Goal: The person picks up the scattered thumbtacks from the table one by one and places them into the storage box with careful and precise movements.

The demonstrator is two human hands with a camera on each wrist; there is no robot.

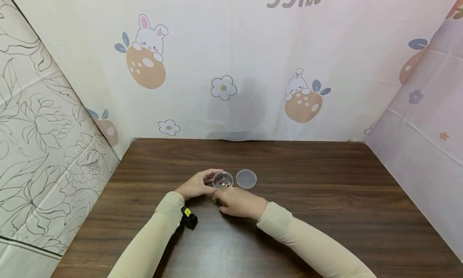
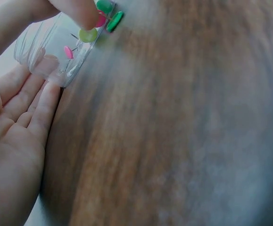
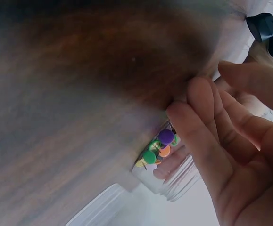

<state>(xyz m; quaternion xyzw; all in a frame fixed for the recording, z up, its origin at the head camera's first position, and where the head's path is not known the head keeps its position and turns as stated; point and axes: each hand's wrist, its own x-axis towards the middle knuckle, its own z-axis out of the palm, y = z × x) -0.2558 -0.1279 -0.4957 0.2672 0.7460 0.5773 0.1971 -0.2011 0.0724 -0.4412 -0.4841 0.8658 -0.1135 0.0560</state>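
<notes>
A clear round plastic jar (image 1: 218,179) stands on the table, holding several coloured thumbtacks (image 3: 149,157). My left hand (image 1: 197,185) holds it from the left, thumb on the near side and fingers behind. My right hand (image 1: 240,202) is just in front of the jar, fingers bent down towards the tabletop, thumb apart from them. A green thumbtack (image 1: 215,202) lies on the table outside the jar, by the right fingertips. In the right wrist view no tack shows between thumb and fingers; the fingertips' undersides are partly hidden.
The clear round lid (image 1: 246,179) lies on the table to the right of the jar. A black wrist camera with a yellow label (image 1: 188,212) is strapped at the left wrist. The dark wooden table (image 1: 325,197) meets patterned cloth at its back edge.
</notes>
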